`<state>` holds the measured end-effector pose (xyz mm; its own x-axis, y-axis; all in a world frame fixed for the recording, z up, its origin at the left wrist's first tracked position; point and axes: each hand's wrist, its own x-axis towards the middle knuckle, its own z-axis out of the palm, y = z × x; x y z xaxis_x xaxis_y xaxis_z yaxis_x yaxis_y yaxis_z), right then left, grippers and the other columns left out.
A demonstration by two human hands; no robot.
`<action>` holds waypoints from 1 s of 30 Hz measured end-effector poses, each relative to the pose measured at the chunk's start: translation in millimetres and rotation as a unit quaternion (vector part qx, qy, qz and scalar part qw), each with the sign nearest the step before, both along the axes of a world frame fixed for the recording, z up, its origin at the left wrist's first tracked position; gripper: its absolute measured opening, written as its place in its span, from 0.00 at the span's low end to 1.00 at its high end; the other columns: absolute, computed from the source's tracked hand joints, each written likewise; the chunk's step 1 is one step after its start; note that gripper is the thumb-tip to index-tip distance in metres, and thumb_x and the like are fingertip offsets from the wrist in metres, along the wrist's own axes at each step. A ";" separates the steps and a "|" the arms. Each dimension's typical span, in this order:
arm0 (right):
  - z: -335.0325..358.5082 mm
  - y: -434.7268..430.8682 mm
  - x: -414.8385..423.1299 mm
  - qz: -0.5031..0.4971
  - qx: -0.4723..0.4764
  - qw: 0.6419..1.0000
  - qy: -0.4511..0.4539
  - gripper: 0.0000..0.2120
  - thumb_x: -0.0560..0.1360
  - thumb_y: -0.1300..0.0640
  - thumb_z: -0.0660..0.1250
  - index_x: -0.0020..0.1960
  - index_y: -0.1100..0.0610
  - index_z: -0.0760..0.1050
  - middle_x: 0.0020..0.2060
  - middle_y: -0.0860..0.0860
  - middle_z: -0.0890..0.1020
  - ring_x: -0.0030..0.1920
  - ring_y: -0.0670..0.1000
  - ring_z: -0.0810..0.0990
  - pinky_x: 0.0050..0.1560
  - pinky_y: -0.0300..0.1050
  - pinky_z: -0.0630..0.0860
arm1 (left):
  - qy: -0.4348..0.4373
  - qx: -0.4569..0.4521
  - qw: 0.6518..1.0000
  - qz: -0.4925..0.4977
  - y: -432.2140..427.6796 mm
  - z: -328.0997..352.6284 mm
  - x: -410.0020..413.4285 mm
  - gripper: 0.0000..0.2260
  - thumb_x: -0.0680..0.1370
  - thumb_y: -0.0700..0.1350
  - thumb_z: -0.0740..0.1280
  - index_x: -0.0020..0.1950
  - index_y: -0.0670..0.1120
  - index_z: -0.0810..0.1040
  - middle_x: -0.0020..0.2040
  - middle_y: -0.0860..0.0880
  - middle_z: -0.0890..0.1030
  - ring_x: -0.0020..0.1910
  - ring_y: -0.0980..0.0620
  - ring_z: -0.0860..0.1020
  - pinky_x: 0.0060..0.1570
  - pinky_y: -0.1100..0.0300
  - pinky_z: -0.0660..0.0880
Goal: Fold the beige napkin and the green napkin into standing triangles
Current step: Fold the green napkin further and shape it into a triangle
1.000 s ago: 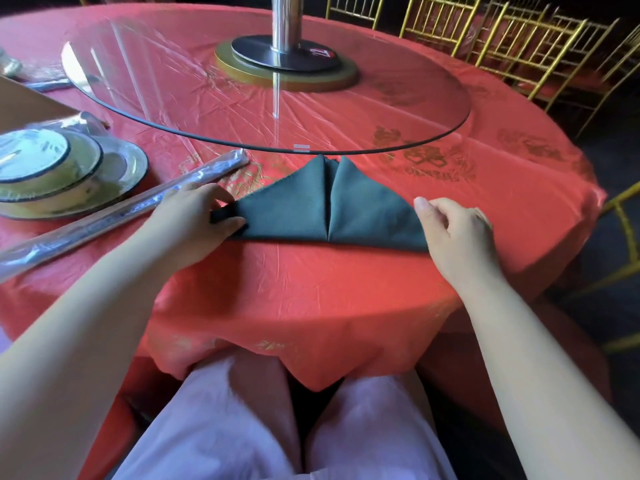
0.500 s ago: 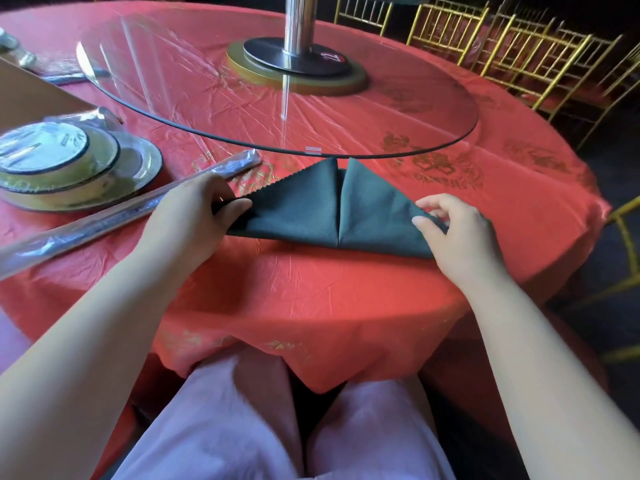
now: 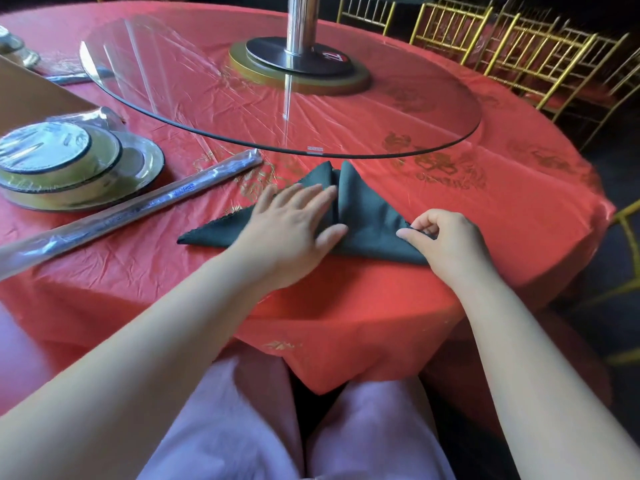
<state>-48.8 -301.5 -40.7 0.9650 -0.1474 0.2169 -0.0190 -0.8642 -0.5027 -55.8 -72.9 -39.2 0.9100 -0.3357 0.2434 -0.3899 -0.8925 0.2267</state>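
Spreading over the near part of the red-clothed counter [image 3: 450, 209], just short of the glass turntable [image 3: 207, 81], the green napkin [image 3: 367, 216] lies flat as a wide triangle. Its long folded base runs left to right along the person's side. Its two tips point away toward the turntable and stand on either side of a centre seam.

Half a second ago the left hand [image 3: 294, 220] gripped the napkin's left corner. Now it has let go and slid inward, and that corner lies free on the cloth. The hand rests flat on the left flap, fingers [image 3: 311, 199] straight and spread, thumb down by the base near the seam. The right hand [image 3: 446, 237] still pinches the right corner between thumb and forefinger, the other fingers curled.

This looks like pressing the folds to set the creases. The napkin has yet to be stood up, so this one seems about half done. No beige napkin is in view.
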 end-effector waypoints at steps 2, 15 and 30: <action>-1.5 -0.3 0.8 -0.002 -0.002 1.000 -0.001 0.09 0.70 0.48 0.71 0.38 0.52 0.75 0.31 0.43 0.74 0.39 0.51 0.76 0.40 0.43 0.69 | 0.056 0.034 0.998 -0.002 -21.2 -3.2 9.9 0.30 0.77 0.65 0.46 0.76 0.56 0.46 0.77 0.49 0.50 0.75 0.46 0.49 0.72 0.45 0.45; -5.7 -9.1 2.2 -0.010 -0.051 0.998 0.017 0.19 0.71 0.40 0.67 0.35 0.55 0.71 0.29 0.48 0.74 0.37 0.55 0.74 0.37 0.46 0.67 | 0.125 0.117 0.985 0.008 -34.1 -8.7 25.2 0.39 0.75 0.68 0.46 0.76 0.43 0.42 0.77 0.47 0.41 0.75 0.52 0.39 0.72 0.44 0.39; -8.8 -29.7 -11.6 0.041 0.013 0.998 0.037 0.12 0.73 0.52 0.66 0.34 0.47 0.67 0.30 0.45 0.68 0.41 0.54 0.70 0.44 0.43 0.62 | 0.062 0.099 0.992 -0.037 -34.7 -7.4 41.3 0.41 0.74 0.68 0.49 0.76 0.41 0.45 0.76 0.48 0.36 0.74 0.52 0.33 0.72 0.47 0.35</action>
<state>-60.4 -331.2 -49.6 0.9872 -0.0717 0.1424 0.0139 -0.8510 -0.5250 -14.5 -107.6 -46.6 0.9002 -0.4320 0.0541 -0.4354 -0.8947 0.0999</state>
